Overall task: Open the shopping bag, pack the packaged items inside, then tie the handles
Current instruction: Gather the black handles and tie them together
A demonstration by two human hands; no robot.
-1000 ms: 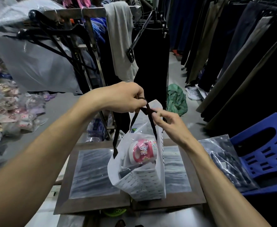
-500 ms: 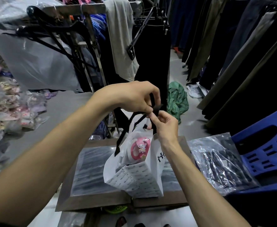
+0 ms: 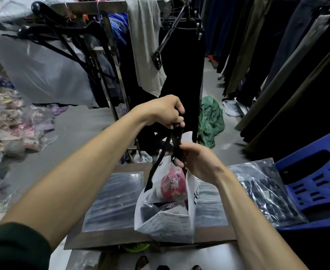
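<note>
A white shopping bag (image 3: 168,223) with small black print stands on a low brown table (image 3: 215,235). Inside it I see a pink packaged item (image 3: 172,185) with a cartoon figure, above a dark item in clear plastic (image 3: 156,208). The bag's black ribbon handles (image 3: 175,140) rise crossed above its mouth. My left hand (image 3: 163,112) pinches the top of the handles from above. My right hand (image 3: 197,161) grips the handles lower down, just over the bag's mouth.
A clear plastic package of dark clothing (image 3: 265,193) lies on a blue plastic stool (image 3: 316,178) at the right. A metal clothes rack (image 3: 109,61) with hangers stands behind the table, dark trousers (image 3: 277,55) hang at the right, packaged goods (image 3: 8,121) pile up at the left.
My left hand has lifted the handle ends higher. My right hand slid lower down the handles toward the bag's mouth. The bag has stayed on the table.
</note>
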